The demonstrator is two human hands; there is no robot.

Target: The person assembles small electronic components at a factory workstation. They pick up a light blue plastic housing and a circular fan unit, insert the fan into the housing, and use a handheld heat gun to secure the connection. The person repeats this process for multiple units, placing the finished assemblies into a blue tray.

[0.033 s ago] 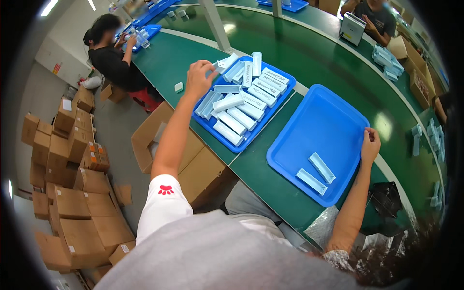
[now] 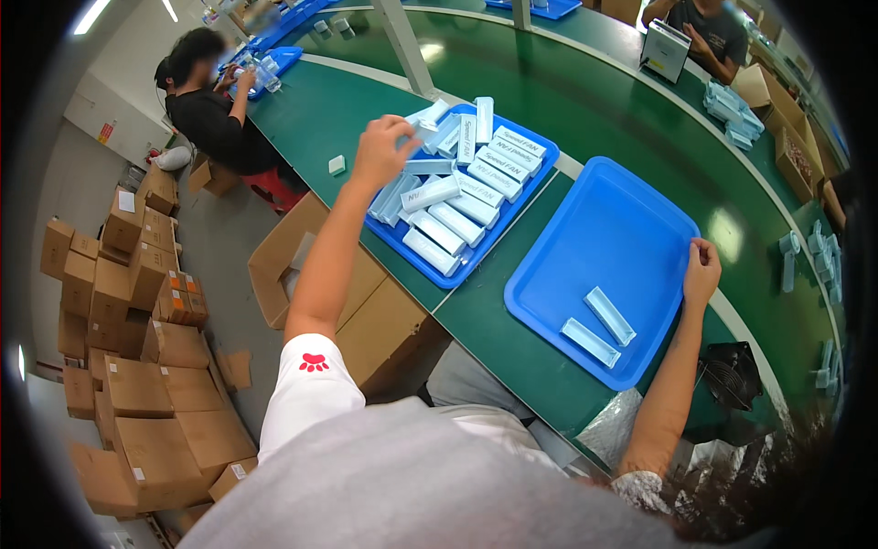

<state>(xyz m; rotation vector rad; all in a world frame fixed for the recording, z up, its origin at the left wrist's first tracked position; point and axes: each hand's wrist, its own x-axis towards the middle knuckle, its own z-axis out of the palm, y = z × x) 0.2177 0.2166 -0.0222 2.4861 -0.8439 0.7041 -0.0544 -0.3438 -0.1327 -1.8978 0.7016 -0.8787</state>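
My left hand (image 2: 380,151) is over the far left corner of a full blue tray (image 2: 445,285), finger and thumb apart next to a pale blue plastic piece (image 2: 428,117). Whether it touches that piece is hard to make out. Several long pale blue plastic housings (image 2: 444,229) lie close together in this tray, some with dark lettering on top. With my right hand (image 2: 701,273) I grip the right rim of a second blue tray (image 2: 599,224). Two open, trough-shaped pale blue housings (image 2: 590,342) rest near its close end.
A small white block (image 2: 337,165) sits on the green bench, left of the full tray. Beside my right forearm are a black fan (image 2: 732,375) and silvery bubble wrap (image 2: 611,430). An open carton (image 2: 366,316) stands below the bench edge. Co-workers sit at far left and far right.
My left hand has shifted slightly right and nearer, toward the pale blue piece at the tray's corner. My right hand keeps its place on the tray rim.
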